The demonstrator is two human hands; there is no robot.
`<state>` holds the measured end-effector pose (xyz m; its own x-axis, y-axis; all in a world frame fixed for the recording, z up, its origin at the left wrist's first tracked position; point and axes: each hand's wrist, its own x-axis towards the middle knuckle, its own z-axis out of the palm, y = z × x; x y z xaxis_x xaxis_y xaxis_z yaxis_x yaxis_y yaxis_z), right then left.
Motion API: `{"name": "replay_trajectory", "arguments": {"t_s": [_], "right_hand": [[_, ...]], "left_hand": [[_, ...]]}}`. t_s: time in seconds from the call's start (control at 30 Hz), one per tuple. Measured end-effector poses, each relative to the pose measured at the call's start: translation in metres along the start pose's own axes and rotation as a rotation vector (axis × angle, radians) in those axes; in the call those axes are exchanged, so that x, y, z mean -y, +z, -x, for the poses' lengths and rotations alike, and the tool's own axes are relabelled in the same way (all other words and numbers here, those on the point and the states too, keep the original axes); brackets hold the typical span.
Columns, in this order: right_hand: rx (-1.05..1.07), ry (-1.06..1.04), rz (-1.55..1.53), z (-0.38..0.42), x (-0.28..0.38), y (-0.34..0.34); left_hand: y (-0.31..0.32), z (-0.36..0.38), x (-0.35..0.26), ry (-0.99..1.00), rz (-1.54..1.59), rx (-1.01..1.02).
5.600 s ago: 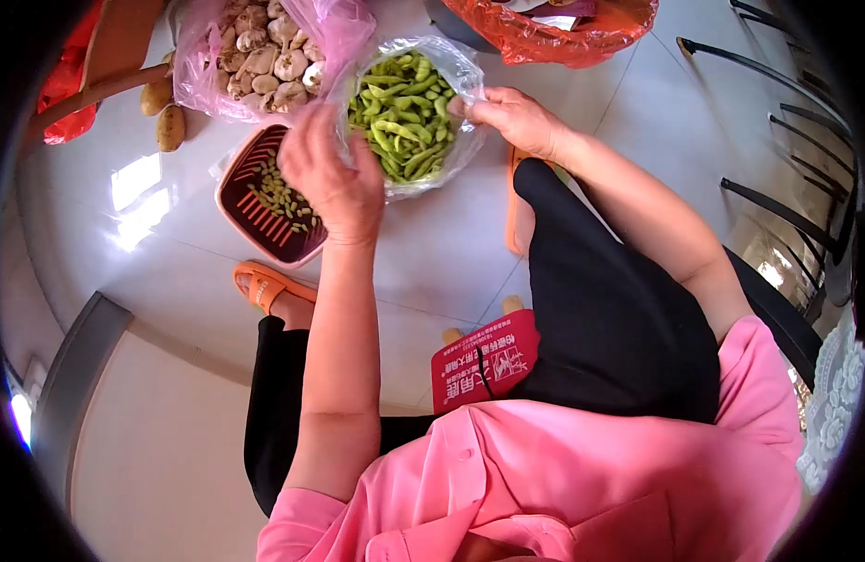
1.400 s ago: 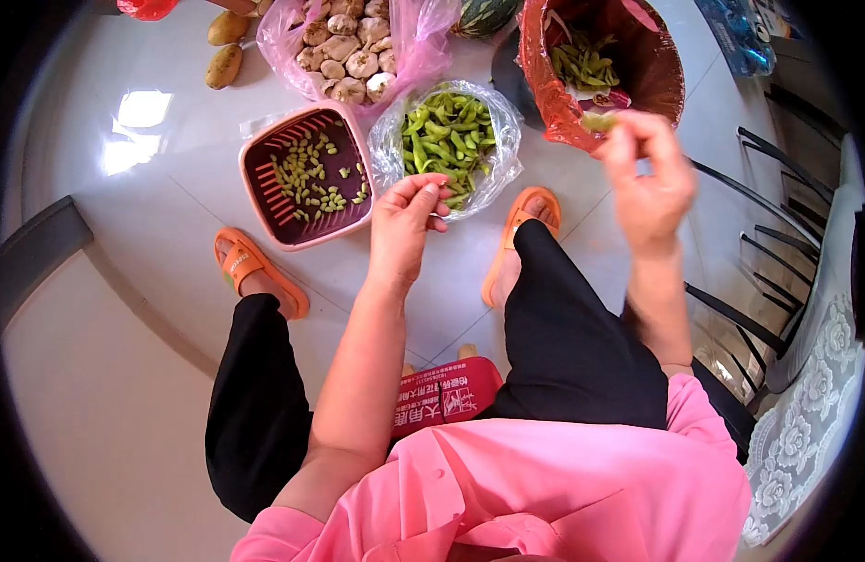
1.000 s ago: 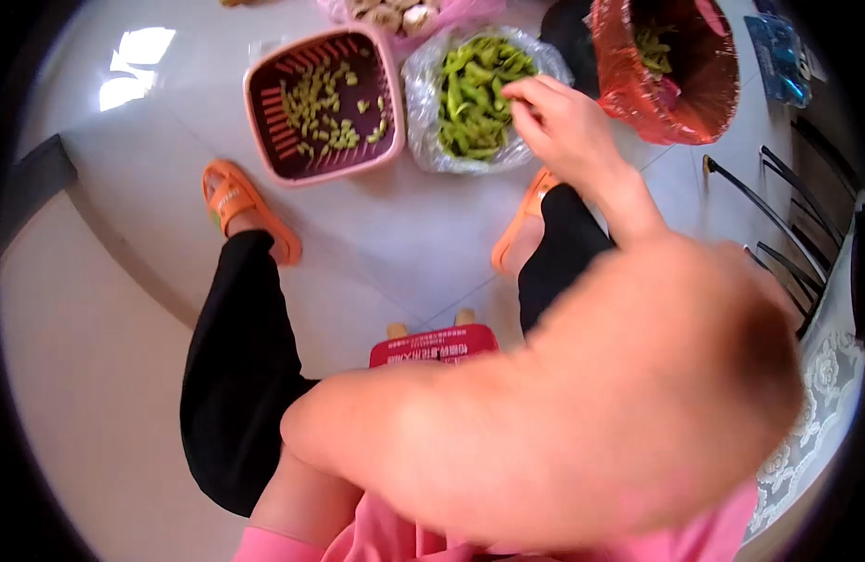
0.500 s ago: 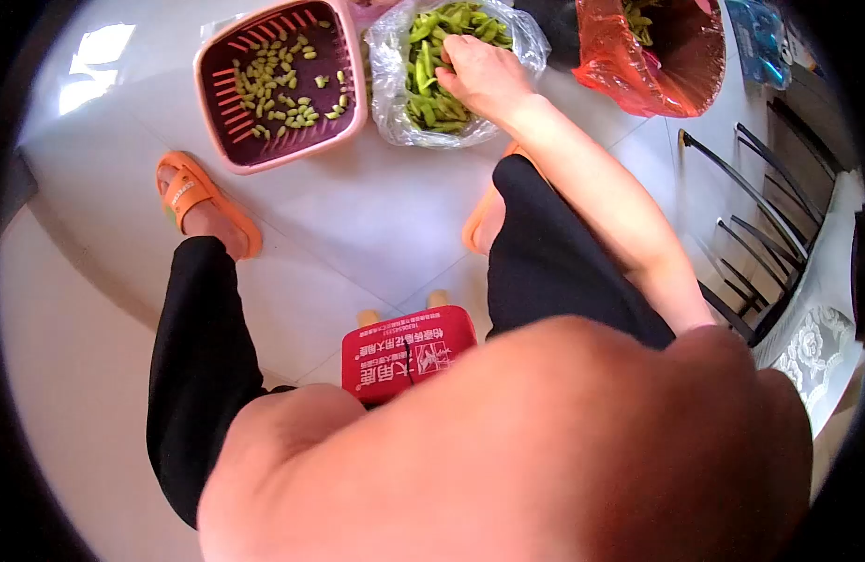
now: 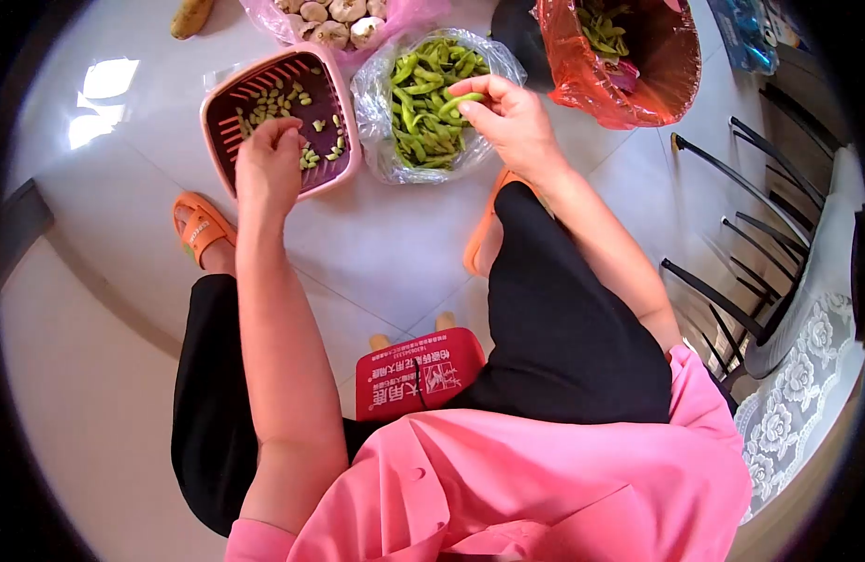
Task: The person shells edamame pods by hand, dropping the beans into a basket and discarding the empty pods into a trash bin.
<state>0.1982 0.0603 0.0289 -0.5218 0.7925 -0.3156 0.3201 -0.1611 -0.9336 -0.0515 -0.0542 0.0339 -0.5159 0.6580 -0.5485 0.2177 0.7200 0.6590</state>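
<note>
A green pod is clamped between the thumb and fingers of the right hand, above the pods in the clear bag, as seen in the head view. The fingertips of the left hand are brought together over the pink basket, to the left; whether anything is pinched there cannot be told. Shelled beans are scattered inside it. For good handling, the pod is best gripped lightly by one end, with its seam exposed, and pressed gently so the beans are not crushed. Beans are best released low over the basket, within its rim. Garlic is seen at the far side, and discarded-looking greens lie in the red bag at the far right. On the red stool seat, at the near side, large characters, apparently 大角鹿, are printed; its smaller lines and the slipper lettering cannot be read reliably.
</note>
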Motion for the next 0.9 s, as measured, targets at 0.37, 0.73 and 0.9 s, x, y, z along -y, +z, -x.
{"name": "replay_trajectory", "arguments": {"t_s": [0.37,0.73,0.9], "right_hand": [[0.198,0.129,-0.089,0.012,0.034,0.000],[0.152,0.213,-0.218,0.023,0.032,-0.013],[0.138,0.218,-0.160,0.023,0.034,-0.013]], "left_hand": [[0.081,0.060,-0.057,0.797,-0.120,-0.204],[0.090,0.070,-0.066,0.540,-0.076,0.067],[0.096,0.073,-0.065,0.603,-0.130,0.064]]}}
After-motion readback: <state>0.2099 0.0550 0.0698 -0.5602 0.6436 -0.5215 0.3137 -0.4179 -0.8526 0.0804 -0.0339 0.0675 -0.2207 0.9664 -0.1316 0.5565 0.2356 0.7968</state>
